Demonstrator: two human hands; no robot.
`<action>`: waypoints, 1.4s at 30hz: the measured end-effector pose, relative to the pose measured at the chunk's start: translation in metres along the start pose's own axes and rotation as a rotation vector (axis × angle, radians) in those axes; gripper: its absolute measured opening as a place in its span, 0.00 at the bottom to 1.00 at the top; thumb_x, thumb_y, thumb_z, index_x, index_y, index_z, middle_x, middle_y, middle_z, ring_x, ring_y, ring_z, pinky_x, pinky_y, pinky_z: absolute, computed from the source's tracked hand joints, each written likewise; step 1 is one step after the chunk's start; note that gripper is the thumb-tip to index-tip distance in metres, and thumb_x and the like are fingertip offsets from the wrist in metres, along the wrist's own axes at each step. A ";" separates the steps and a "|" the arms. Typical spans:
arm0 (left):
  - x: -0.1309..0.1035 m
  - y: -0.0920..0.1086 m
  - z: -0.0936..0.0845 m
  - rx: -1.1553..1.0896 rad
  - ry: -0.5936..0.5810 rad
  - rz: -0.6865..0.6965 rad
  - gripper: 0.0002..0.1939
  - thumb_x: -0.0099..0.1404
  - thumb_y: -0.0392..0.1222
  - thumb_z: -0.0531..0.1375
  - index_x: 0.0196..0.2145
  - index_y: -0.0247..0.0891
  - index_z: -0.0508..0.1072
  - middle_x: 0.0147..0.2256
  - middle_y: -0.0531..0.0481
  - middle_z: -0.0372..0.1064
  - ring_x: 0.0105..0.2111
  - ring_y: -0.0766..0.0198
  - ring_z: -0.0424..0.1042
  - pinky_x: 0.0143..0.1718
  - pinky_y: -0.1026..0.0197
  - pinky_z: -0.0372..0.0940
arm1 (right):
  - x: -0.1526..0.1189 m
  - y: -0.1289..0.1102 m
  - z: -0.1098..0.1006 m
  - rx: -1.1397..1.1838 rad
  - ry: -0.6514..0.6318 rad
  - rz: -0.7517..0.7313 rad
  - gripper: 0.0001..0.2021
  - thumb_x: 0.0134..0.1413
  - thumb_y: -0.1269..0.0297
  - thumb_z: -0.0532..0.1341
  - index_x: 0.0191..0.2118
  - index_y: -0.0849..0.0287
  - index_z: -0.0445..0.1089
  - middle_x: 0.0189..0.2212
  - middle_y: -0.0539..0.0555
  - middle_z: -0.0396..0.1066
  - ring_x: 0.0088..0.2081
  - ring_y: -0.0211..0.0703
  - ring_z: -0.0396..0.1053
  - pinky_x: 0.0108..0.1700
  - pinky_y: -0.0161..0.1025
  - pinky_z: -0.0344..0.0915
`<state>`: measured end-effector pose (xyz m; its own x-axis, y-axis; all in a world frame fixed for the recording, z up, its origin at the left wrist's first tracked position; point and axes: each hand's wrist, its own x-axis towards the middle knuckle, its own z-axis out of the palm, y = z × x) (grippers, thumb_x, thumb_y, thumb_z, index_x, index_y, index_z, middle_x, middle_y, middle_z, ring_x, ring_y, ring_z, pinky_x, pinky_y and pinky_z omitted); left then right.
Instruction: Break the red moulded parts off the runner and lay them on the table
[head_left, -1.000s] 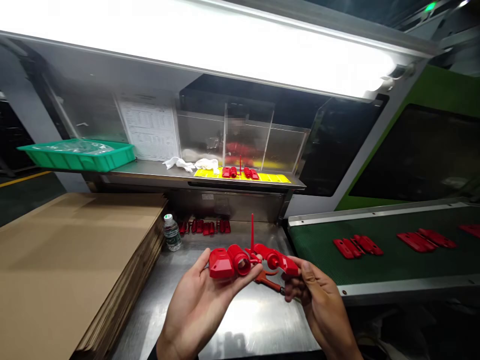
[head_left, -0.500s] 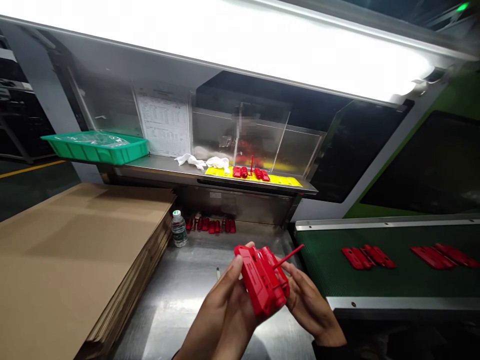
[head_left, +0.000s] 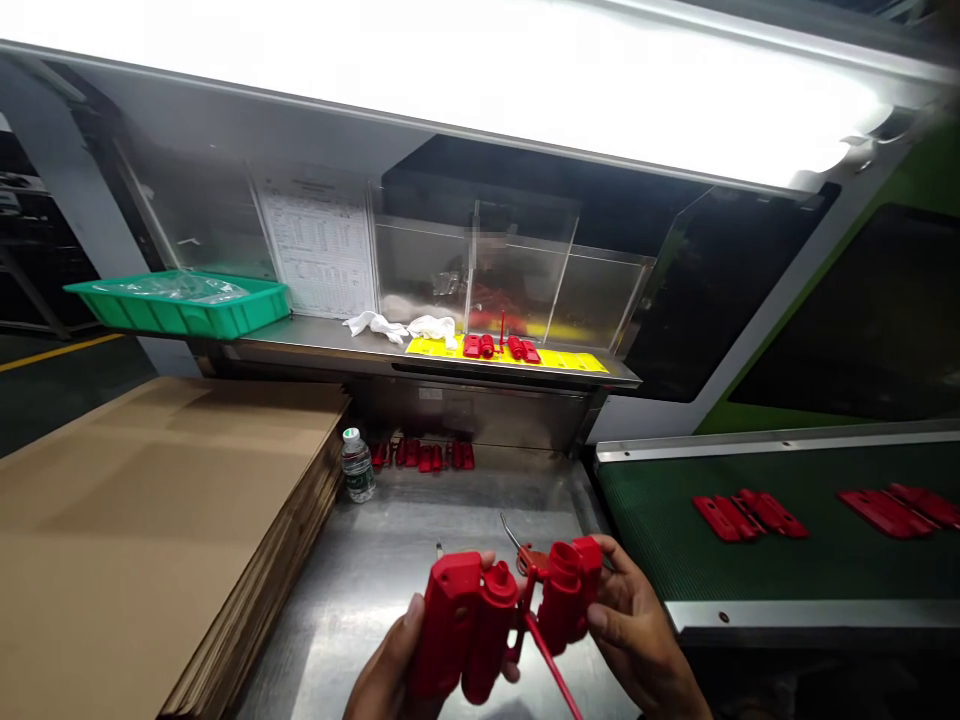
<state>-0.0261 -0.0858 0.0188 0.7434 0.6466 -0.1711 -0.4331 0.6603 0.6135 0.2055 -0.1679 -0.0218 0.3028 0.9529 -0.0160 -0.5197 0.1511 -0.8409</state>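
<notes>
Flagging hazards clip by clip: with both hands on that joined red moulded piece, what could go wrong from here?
1. The thin sprue stick juts toward the person; it might jab or snap.
2. The left hand and right hand grip separate halves of the red moulding, so twisting could break the link.
3. Cutters on the steel bench lie right behind the fingers.

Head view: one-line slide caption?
Both hands, left and right, hold a red moulded plastic twin part over the steel bench.

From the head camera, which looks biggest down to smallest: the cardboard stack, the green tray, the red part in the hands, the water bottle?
1. Cardboard stack
2. Green tray, though the red part looks about as large only because it is nearer the camera
3. Water bottle
</notes>
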 end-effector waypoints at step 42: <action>0.049 -0.099 -0.134 -0.111 0.798 -0.080 0.18 0.59 0.34 0.67 0.47 0.28 0.74 0.33 0.42 0.80 0.29 0.57 0.78 0.28 0.59 0.74 | -0.002 0.214 -0.058 -0.601 0.205 0.310 0.37 0.45 0.34 0.62 0.52 0.59 0.67 0.43 0.64 0.73 0.33 0.52 0.75 0.34 0.47 0.70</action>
<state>-0.0148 -0.0685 -0.1537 0.2051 0.6456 -0.7356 -0.4730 0.7233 0.5030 0.1402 -0.1530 -0.2334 0.3876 0.8508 -0.3547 -0.0932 -0.3467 -0.9333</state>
